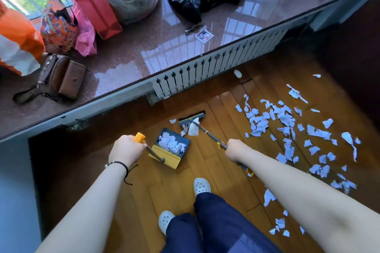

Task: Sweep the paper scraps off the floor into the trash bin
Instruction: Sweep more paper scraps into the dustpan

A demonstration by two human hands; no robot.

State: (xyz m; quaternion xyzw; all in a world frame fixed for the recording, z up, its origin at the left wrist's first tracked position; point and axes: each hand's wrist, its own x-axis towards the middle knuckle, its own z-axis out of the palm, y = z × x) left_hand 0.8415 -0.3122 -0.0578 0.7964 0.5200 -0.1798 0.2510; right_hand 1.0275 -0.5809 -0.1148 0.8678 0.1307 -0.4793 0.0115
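A glossy brown wooden floor (185,187) fills the near scene, bounded at the far side by a wide polished stone ledge (164,47) crowded with bags; paper scraps (287,121) lie scattered to the right. The left hand (125,150) grips the dustpan (171,147) handle, scraps heaped in it; the right hand (236,149) grips the broom (192,119) handle, its head just beyond the pan.

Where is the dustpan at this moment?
In the head view, the dustpan sits on the wooden floor left of centre, between the left hand gripping its handle and the broom head.
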